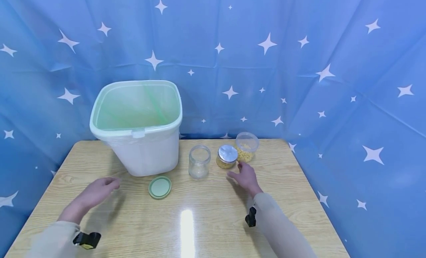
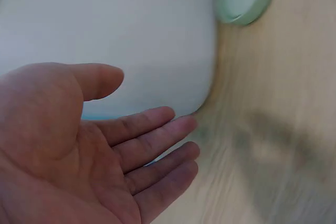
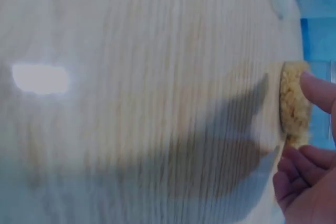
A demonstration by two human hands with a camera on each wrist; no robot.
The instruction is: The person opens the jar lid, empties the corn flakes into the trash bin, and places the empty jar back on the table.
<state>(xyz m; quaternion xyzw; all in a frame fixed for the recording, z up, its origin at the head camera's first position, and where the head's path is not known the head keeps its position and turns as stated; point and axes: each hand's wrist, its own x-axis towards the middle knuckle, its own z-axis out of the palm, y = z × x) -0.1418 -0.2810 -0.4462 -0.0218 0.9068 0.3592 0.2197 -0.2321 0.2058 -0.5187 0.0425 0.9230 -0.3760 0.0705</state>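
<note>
My right hand (image 1: pixel 245 176) is right by a small glass jar (image 1: pixel 226 162) with a silver lid and yellow flaky bits inside. In the right wrist view the thumb overlaps this jar (image 3: pixel 295 98), while the fingers are bent below it, a gap between them and the thumb. Behind, to the right, stands a clear round tub (image 1: pixel 247 147) with similar yellow bits. An uncovered glass jar (image 1: pixel 199 162) stands to the left. My left hand (image 1: pixel 98 193) holds nothing, its fingers loosely extended over the table near the white bin; its palm shows in the left wrist view.
A large white bin (image 1: pixel 149 150) with a pale green liner stands at the back left. In front of it lies a round green lid (image 1: pixel 160 187). The wooden table (image 1: pixel 213 221) meets a blue starry curtain (image 1: pixel 206 36) behind.
</note>
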